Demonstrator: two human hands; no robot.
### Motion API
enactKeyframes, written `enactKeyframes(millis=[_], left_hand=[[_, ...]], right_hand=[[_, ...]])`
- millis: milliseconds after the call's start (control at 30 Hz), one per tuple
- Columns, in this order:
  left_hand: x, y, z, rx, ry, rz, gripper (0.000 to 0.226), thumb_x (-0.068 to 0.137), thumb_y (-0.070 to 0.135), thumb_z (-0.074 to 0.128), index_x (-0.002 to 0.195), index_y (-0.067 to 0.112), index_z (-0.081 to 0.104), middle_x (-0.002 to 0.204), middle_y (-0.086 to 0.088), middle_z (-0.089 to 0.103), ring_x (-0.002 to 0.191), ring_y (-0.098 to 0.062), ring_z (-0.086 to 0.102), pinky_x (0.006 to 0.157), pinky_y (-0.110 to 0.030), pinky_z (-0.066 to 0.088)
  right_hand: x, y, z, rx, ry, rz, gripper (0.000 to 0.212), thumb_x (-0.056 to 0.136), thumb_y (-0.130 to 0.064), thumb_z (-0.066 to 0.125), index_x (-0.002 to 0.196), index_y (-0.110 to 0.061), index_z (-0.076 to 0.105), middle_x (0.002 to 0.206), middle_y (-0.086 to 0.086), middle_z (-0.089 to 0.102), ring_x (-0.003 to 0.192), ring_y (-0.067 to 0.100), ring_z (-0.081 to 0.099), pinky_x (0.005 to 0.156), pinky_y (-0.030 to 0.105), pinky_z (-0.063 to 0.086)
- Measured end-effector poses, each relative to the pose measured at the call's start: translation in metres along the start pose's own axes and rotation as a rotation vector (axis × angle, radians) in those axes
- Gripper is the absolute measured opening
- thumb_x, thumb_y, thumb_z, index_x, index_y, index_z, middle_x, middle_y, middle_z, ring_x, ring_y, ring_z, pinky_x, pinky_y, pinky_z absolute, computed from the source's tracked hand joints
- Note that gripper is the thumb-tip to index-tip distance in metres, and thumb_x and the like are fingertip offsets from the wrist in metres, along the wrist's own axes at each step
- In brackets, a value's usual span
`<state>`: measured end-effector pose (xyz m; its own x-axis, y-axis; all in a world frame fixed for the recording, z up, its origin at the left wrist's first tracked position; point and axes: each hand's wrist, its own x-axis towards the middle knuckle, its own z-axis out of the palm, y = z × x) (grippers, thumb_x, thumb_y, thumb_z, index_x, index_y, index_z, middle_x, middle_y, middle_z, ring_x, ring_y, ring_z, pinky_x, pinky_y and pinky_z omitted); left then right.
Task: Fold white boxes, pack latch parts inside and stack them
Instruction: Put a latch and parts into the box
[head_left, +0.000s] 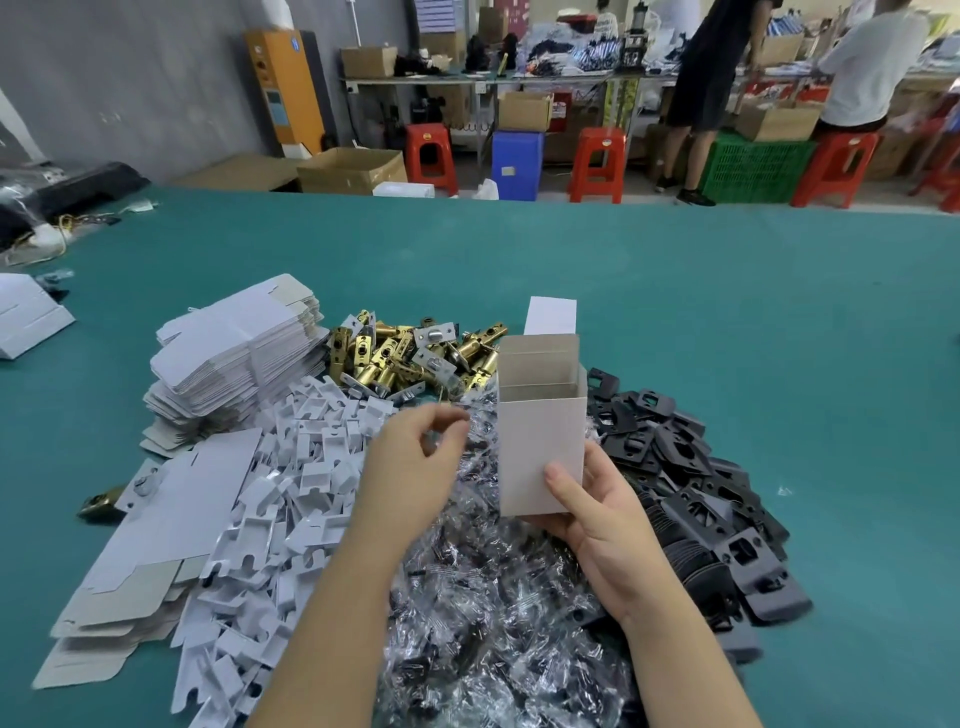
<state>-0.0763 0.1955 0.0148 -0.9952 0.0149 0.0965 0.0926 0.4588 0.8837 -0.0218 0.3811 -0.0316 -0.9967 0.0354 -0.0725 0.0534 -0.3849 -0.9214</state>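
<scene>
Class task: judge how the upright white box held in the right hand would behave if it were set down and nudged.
The white box looks like thin card, so probably light. Tall, narrow and open-topped, it would likely tip easily. The right hand could probably dent it.

We found no legible text, label, brand or number on any item in the view.
</scene>
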Motion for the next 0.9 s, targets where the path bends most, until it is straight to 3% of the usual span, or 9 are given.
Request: enactKeyframes(millis=[100,200,267,433,633,733,900], left_hand=[[0.042,0.007,-0.011,0.26,0.091,0.052,0.021,0.1,0.021,0.061,0.115,0.033,0.066,0.103,0.008,0.069,0.058,-0.002,0.059,0.045,-0.019,0.045],[0.087,0.0,-0.02,0.662,0.158,0.034,0.044,0.1,0.017,0.06,0.143,0.024,0.053,0.14,-0.006,0.053,0.102,-0.02,0.063,0.068,-0.027,0.047],[0.108,-0.012,-0.022,0.781,0.106,-0.003,0.055,0.098,0.01,0.058,0.149,0.022,0.046,0.148,-0.01,0.047,0.125,-0.026,0.053,0.079,-0.036,0.05],[0.129,-0.036,-0.022,0.92,0.074,0.006,0.042,0.098,0.012,0.057,0.139,0.02,0.057,0.134,-0.011,0.057,0.126,-0.029,0.047,0.091,-0.045,0.052],[0.14,-0.033,-0.01,1.013,-0.024,0.089,0.049,0.102,0.033,0.057,0.149,0.032,0.045,0.153,-0.014,0.037,0.137,-0.036,0.03,0.109,-0.048,0.038],[0.142,-0.033,-0.009,0.979,-0.006,0.076,0.044,0.104,0.034,0.053,0.147,0.031,0.047,0.151,-0.015,0.039,0.135,-0.037,0.031,0.11,-0.049,0.036],[0.146,-0.03,-0.006,0.786,0.103,0.044,0.013,0.101,0.032,0.06,0.107,0.029,0.071,0.132,-0.008,0.05,0.125,-0.031,0.035,0.105,-0.046,0.037]], right_hand=[[0.001,-0.001,0.0,0.002,0.003,0.011,0.056,0.083,-0.033,0.076,0.134,-0.02,0.056,0.125,0.006,0.072,0.112,0.031,0.071,0.092,0.054,0.058],[0.001,-0.001,0.0,0.032,0.003,0.018,0.054,0.084,-0.031,0.075,0.134,-0.02,0.056,0.124,0.004,0.073,0.11,0.028,0.072,0.087,0.048,0.061],[0.001,-0.002,0.0,0.052,0.001,0.018,0.053,0.085,-0.029,0.074,0.134,-0.019,0.056,0.123,0.003,0.074,0.11,0.027,0.072,0.083,0.043,0.062],[0.003,-0.001,0.001,0.064,0.02,0.03,0.056,0.082,-0.029,0.075,0.134,-0.019,0.057,0.122,0.003,0.074,0.11,0.028,0.072,0.081,0.042,0.062],[0.004,-0.001,0.0,0.084,0.017,0.029,0.059,0.081,-0.031,0.077,0.135,-0.02,0.056,0.123,0.003,0.074,0.109,0.027,0.072,0.076,0.035,0.061],[0.004,-0.001,0.0,0.089,0.012,0.034,0.061,0.081,-0.031,0.077,0.136,-0.02,0.055,0.124,0.004,0.073,0.11,0.028,0.072,0.078,0.037,0.061],[0.005,-0.001,0.0,0.085,0.005,0.043,0.058,0.081,-0.032,0.078,0.133,-0.019,0.057,0.124,0.007,0.073,0.11,0.03,0.072,0.08,0.04,0.062]])
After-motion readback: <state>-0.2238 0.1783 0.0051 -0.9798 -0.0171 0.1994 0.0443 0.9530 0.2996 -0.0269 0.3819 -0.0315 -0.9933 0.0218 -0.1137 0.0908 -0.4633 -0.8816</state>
